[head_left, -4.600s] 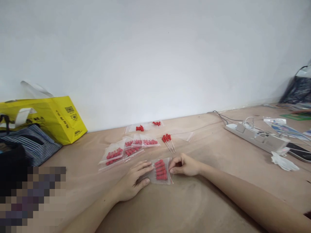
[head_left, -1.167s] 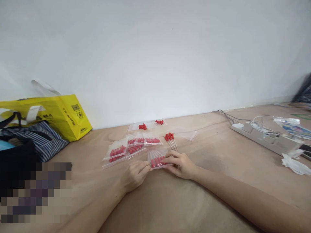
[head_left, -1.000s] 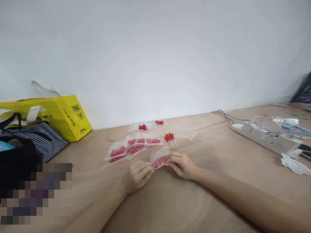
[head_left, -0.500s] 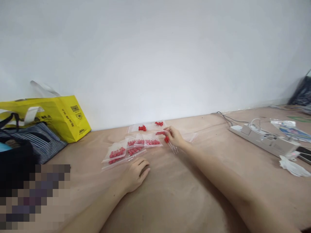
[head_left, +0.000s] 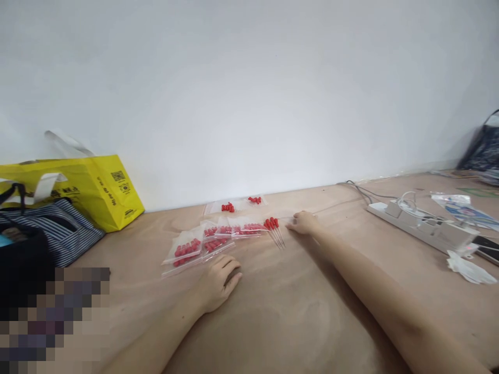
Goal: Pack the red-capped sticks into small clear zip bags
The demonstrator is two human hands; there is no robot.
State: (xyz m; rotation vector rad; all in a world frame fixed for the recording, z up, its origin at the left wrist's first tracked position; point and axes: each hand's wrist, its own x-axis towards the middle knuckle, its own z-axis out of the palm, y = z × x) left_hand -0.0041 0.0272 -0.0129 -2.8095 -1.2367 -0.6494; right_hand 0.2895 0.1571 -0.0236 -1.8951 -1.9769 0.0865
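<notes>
My left hand (head_left: 219, 283) rests on the table with its fingers loosely bent and the thumb apart, holding nothing. Just beyond it lie overlapping clear zip bags (head_left: 183, 254) with red-handled pieces inside. My right hand (head_left: 306, 223) is down on the table further right, its fingers curled together at the faint edge of clear plastic; what they pinch is too small to make out. Between the hands, several thin metal pins with red handles (head_left: 272, 224) lie loose, fanned out beside the rightmost filled bag (head_left: 249, 229).
Against the wall lies a clear bag (head_left: 212, 208) with two clusters of red-handled pieces (head_left: 228, 207). A yellow bag (head_left: 117, 192) and a striped bag (head_left: 78, 228) stand left. A white power strip (head_left: 421, 228), cables, crumpled tissue (head_left: 470, 267) and a phone (head_left: 489, 246) lie right.
My right hand has left the end of the row of filled bags and moved right, past the loose red-handled pins. My left hand stays in place.
</notes>
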